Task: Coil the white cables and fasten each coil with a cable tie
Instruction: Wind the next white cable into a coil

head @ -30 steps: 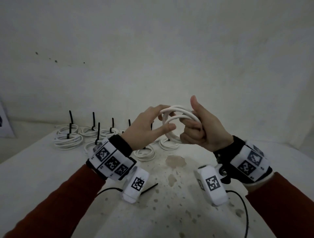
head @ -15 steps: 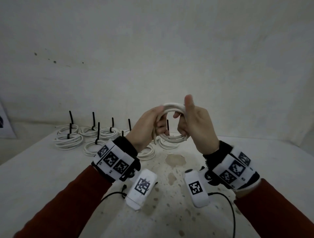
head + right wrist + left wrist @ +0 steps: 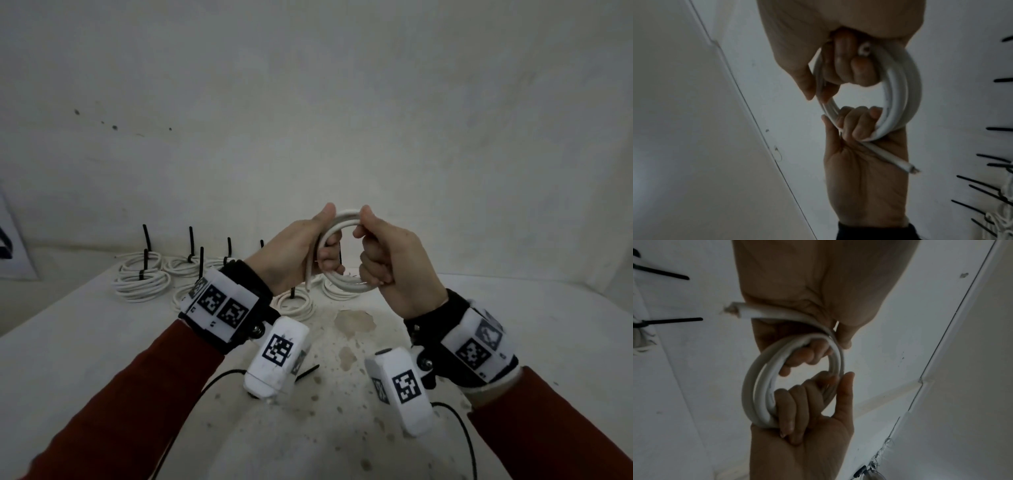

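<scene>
A white cable coil of a few turns stands upright in the air above the table, held between both hands. My left hand grips its left side, fingers curled through the ring, thumb on top. My right hand grips the right side in the same way. In the left wrist view the coil shows a frayed free end sticking out past the left palm. In the right wrist view the coil sits under the curled right fingers. A loose black cable tie lies on the table under the left wrist.
Several tied white coils with upright black tie tails lie at the back left of the stained white table. More coils lie just behind the hands. A pale wall stands close behind. Black wrist-camera leads trail across the table.
The left hand, whose fingers only touched the coil a second ago, has closed round its left side. Both hands have turned the coil upright and squeezed its turns together.
</scene>
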`<state>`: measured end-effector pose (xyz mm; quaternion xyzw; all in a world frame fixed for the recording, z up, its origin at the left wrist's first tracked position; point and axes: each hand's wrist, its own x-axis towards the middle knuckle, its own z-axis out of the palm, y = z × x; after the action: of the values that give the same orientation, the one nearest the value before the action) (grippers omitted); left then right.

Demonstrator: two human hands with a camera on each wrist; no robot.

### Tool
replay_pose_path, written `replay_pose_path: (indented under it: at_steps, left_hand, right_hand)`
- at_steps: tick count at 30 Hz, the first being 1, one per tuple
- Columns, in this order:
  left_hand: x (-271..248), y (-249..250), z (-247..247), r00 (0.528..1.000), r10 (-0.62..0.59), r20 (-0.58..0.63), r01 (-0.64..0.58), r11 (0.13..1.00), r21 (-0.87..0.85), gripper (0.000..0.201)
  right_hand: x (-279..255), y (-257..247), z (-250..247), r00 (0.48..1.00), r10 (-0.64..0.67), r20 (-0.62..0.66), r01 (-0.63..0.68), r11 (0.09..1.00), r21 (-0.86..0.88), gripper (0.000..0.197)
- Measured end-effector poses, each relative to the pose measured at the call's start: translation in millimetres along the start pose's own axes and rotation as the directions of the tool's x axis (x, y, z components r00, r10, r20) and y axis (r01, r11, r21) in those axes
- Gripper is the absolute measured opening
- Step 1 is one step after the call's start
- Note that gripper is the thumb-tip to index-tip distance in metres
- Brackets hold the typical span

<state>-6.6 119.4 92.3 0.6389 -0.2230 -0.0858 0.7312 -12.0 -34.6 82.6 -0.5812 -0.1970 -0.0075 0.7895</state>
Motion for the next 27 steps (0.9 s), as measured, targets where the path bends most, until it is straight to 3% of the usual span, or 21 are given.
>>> replay_pose_path:
  at_steps: [4, 10, 13, 16, 19, 22, 24, 27]
  left_hand:
    - [-4, -7, 0, 0.999, -0.029, 0.017, 0.029, 1.0, 0.003, 0.043]
    - [-3, -24, 8, 0.988, -0.116, -0.098, 0.07, 0.921, -0.383, 0.043]
    - [-8, -28, 6, 0.983, -0.145, -0.112, 0.078, 0.886, -0.458, 0.043]
    - [-9, -26, -1, 0.985, -0.113, -0.13, 0.05, 0.91, -0.412, 0.041]
    - [-10, -24, -9, 0.98, -0.07, -0.188, 0.022, 0.969, -0.246, 0.04]
    - [-11, -22, -15, 0.974, -0.016, -0.228, -0.006, 0.995, -0.097, 0.039]
    - [-12, -22, -15, 0.978, -0.008, -0.21, -0.009, 0.997, -0.08, 0.038]
    - [-17, -27, -17, 0.99, -0.023, -0.136, -0.006, 0.978, -0.208, 0.036]
  right_hand:
    - [4, 1, 0, 0.988, 0.082, -0.134, -0.087, 0.996, -0.031, 0.041]
    - [8, 19, 10, 0.96, 0.083, -0.266, -0.057, 0.993, 0.102, 0.042]
    - [9, 27, 10, 0.97, 0.086, -0.227, -0.042, 0.981, 0.191, 0.041]
    - [10, 29, 7, 0.988, 0.113, -0.102, -0.083, 0.962, 0.259, 0.035]
    - [12, 26, 2, 0.988, 0.154, 0.003, -0.148, 0.942, 0.302, 0.027]
    - [11, 23, 4, 0.973, 0.21, 0.092, -0.226, 0.945, 0.237, 0.036]
    - [12, 25, 8, 0.979, 0.192, 0.065, -0.201, 0.964, 0.174, 0.045]
    - [14, 28, 15, 0.988, 0.145, -0.057, -0.135, 0.979, 0.151, 0.047]
